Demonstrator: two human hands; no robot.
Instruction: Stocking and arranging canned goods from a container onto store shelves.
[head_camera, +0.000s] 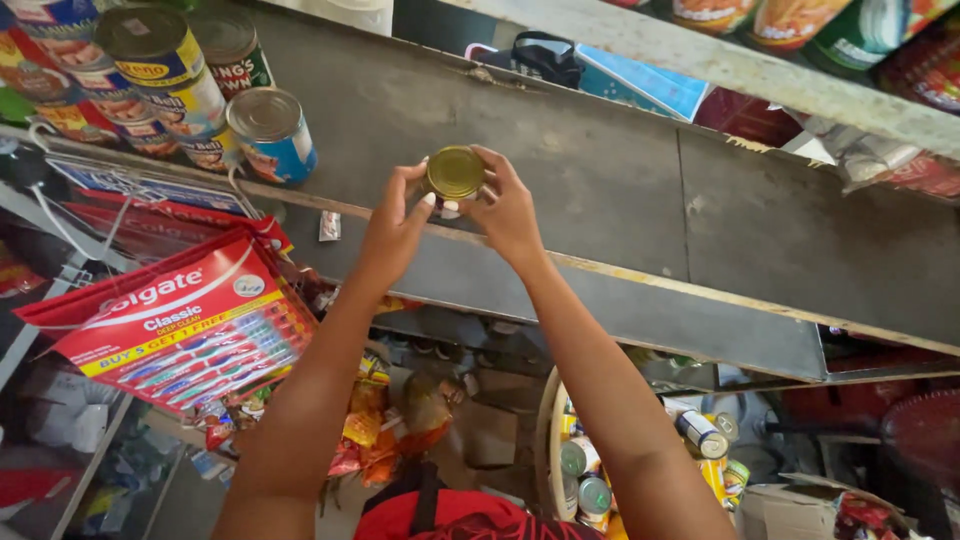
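- Left hand (392, 228) and right hand (508, 208) are both pinching the small round gold-lidded tin can (455, 172) above the grey metal shelf's (620, 200) front edge.
- Stacked labelled cans (190, 90) are sitting at ten o'clock; bare shelf is stretching towards three o'clock.

Two hands (395, 225) (510, 215) hold one can (454, 172).

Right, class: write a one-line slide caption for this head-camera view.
Both hands, left hand and right hand, hold a small gold-topped can at a grey shelf, near stacked cans.
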